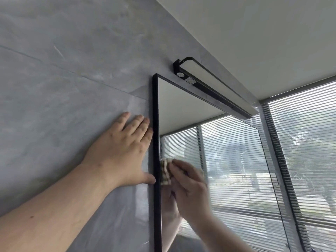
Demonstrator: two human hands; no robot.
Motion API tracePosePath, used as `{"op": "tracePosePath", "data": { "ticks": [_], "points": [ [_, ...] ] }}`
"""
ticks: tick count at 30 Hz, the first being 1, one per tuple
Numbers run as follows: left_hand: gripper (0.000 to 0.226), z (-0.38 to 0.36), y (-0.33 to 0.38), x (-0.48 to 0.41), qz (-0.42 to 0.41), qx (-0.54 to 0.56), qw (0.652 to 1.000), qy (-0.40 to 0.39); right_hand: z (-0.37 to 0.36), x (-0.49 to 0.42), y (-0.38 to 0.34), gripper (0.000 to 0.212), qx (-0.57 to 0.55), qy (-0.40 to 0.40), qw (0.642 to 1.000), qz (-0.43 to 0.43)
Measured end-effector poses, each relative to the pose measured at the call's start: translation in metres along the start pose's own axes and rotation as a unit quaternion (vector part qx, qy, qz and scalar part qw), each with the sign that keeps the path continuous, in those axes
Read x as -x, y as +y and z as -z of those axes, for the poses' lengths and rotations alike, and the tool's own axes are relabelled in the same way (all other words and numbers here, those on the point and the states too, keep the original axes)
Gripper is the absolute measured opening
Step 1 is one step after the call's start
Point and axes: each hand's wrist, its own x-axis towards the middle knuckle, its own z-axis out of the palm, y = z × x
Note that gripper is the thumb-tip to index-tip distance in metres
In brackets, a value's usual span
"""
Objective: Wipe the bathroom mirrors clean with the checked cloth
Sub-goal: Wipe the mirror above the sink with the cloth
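Right hand [189, 190] pressing the checked cloth [165, 172] against the mirror [227, 160], fingers curled over it, black frame edge [156, 160] just left, open glass rightward, left hand [120, 151] flat on grey wall [63, 88]

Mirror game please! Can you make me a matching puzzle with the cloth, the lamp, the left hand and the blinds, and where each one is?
Things:
1. cloth
2. lamp
3. left hand
4. blinds

Places:
A. flat on the grey wall
B. at the far right, over the window
C. above the mirror
D. under the right hand, on the glass

Pairs: 1-D, 2-C, 3-A, 4-B
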Motion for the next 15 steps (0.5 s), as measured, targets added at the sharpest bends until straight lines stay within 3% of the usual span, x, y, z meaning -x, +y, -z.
{"op": "tracePosePath", "data": {
  "ticks": [8,15],
  "points": [
    [0.125,0.001,0.000,0.001,-0.011,0.000,1.000,0.000,-0.036,-0.134,-0.012,0.030,-0.026,-0.063,0.989,-0.132],
    [0.120,0.008,0.000,0.007,-0.006,0.031,0.999,0.036,-0.054,-0.190,-0.010,0.027,-0.024,-0.031,0.983,-0.182]
  ]
}}
